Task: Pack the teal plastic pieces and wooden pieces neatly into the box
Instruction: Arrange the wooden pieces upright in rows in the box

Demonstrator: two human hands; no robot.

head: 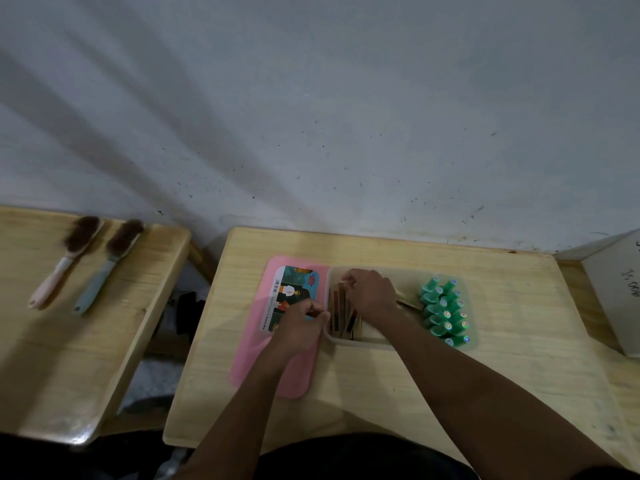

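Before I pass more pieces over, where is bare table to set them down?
Bare table between the box and grey carton, and along the wall. Crowded: left hand and right hand at the wooden pieces, teal pieces beside.

Bench (381, 386): pale wood, smooth, with a slight sheen. Box (360, 344): translucent frosted plastic. Lid (294, 375): matt pink plastic carrying a glossy printed label (291, 289). Teal pieces (443, 310): glossy plastic with shiny iridescent end stickers. Wooden pieces (341, 313): dark and pale wood, matt. Wall (311, 116): matt, rough, speckled.
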